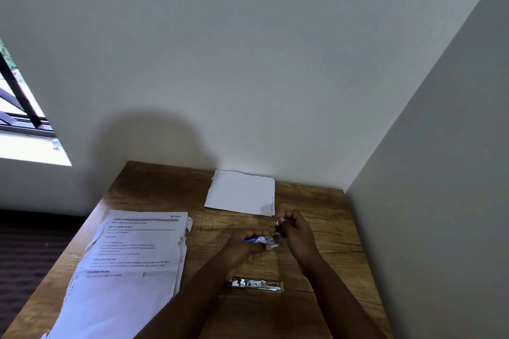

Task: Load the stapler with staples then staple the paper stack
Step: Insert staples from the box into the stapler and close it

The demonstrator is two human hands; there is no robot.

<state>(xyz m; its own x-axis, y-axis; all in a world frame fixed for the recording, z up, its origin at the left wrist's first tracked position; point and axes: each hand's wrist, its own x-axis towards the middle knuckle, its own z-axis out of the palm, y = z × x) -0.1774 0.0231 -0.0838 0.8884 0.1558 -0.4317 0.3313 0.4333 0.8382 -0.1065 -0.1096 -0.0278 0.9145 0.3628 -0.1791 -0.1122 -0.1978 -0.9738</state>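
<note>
A small blue and white staple box (257, 240) is gripped in the curled fingers of the left hand (243, 248) above the middle of the wooden desk (325, 231). Just right of it, the right hand (293, 228) is closed in a pinch on a small pale piece at its fingertips; what the piece is cannot be told. The metal stapler (256, 284) lies flat on the desk, nearer than both hands. A printed paper stack (129, 264) lies at the left, and a smaller white stack (241, 192) rests at the far edge by the wall (248, 63).
</note>
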